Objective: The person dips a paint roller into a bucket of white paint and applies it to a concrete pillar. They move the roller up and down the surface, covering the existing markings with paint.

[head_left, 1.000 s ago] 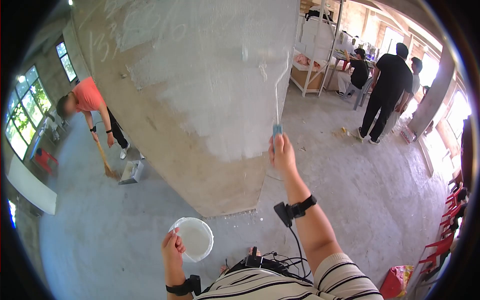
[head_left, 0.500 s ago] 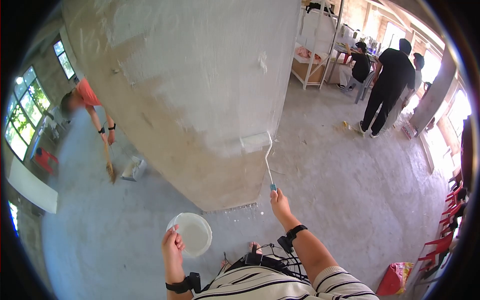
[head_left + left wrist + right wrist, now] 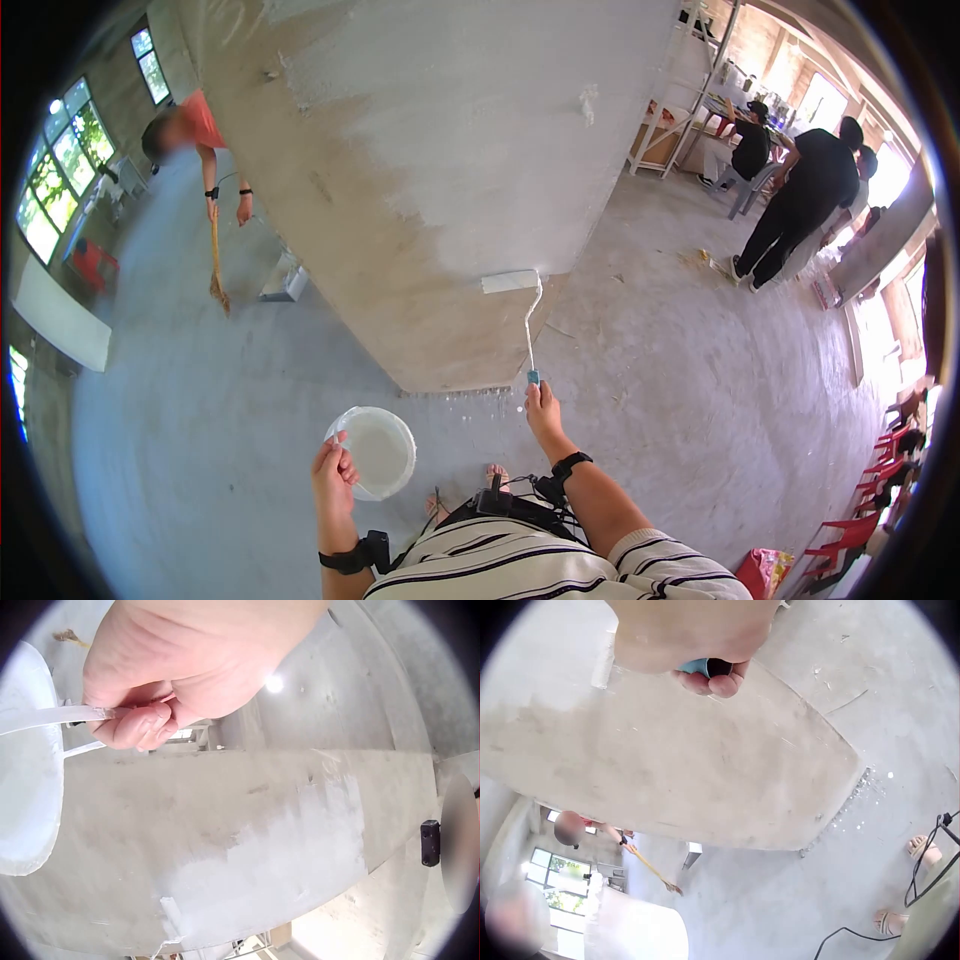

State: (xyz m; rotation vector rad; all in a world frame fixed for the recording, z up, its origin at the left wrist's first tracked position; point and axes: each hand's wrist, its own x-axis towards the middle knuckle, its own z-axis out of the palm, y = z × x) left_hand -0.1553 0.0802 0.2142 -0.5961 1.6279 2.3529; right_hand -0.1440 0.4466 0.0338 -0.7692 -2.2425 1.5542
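Observation:
My right hand [image 3: 543, 415] grips the blue handle [image 3: 533, 378] of a paint roller [image 3: 510, 282]. The white roller head lies across the lower part of a wide pillar face, at the lower border of a pale painted area [image 3: 480, 150]; bare tan surface [image 3: 440, 340] shows below. In the right wrist view, curled fingers wrap the blue handle end [image 3: 697, 667]. My left hand [image 3: 333, 475] holds a white bucket [image 3: 412, 455] by its thin handle, pinched between thumb and curled fingers in the left wrist view [image 3: 142, 724]. Whitish paint [image 3: 375, 450] is inside the bucket.
White drips [image 3: 465, 405] dot the floor along the pillar's base. To the left, a person in an orange top [image 3: 203, 120] bends with a broom [image 3: 216, 265] near a dustpan [image 3: 287, 280]. Several people are at the back right by a shelf [image 3: 690, 100]. Red chairs [image 3: 845, 535] line the right side.
The roller came down from high on the pillar to its lower part, my right arm lowering with it. The head view has shifted. My left hand still holds the bucket.

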